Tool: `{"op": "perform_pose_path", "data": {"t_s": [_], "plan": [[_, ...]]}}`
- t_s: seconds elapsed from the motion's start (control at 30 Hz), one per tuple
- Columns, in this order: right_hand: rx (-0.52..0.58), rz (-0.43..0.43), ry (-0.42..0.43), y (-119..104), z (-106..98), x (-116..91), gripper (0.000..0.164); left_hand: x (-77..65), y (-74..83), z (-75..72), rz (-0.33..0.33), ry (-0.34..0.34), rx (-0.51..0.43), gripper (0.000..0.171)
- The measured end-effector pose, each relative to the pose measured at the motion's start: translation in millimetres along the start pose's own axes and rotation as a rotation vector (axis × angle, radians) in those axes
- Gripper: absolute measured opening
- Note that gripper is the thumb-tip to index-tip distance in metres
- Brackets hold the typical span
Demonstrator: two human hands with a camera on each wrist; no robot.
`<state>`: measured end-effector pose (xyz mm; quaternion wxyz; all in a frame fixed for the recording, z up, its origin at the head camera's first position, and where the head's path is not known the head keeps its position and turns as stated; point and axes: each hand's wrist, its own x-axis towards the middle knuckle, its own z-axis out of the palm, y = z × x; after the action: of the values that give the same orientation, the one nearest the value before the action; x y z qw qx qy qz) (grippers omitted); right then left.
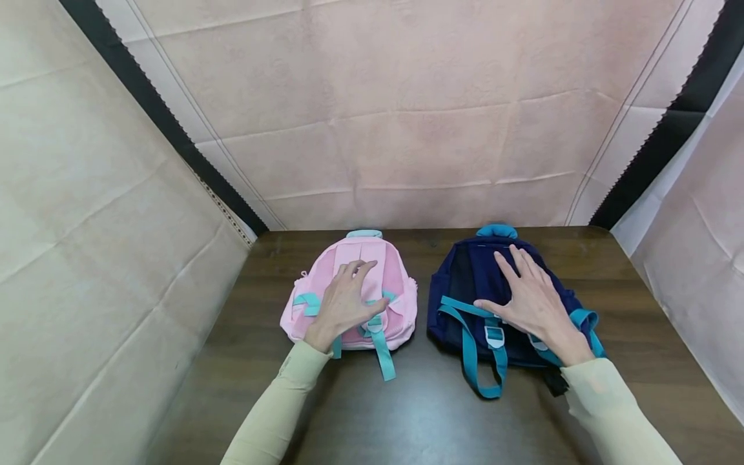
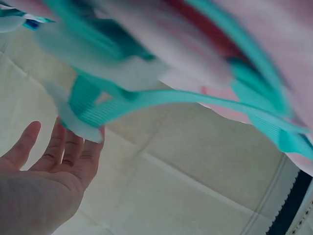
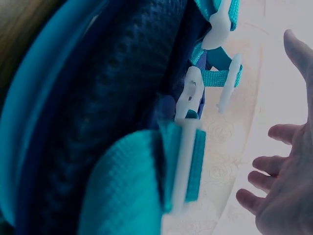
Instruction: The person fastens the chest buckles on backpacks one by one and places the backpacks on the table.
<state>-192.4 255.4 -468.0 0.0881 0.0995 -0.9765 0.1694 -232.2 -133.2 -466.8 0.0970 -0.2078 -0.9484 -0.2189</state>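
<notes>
One pink backpack (image 1: 383,279) is laid at left and one navy backpack (image 1: 479,278) at right on the brown wooden tabletop (image 1: 418,420), their turquoise straps (image 1: 382,355) trailed toward the near side. The left hand (image 1: 344,305) is held over the pink backpack with fingers loosely bent and thumb set apart. Over the navy backpack the right hand (image 1: 533,302) is held with fingers spread; whether either is touched cannot be told.
</notes>
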Motion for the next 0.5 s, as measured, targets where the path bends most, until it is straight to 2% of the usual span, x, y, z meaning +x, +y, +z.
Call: {"op": "perform_pose_path", "data": {"t_s": [0.23, 0.5], "plan": [[0.060, -0.003, 0.024, 5.0, -1.5, -12.7, 0.106, 1.2, 19.3, 8.8, 0.041, -0.011, -0.054, 0.075], [0.128, 0.013, -0.023, 14.2, -2.8, -23.1, 0.101, 1.3, 35.6, 20.3, 0.101, -0.033, -0.088, 0.072]]}}
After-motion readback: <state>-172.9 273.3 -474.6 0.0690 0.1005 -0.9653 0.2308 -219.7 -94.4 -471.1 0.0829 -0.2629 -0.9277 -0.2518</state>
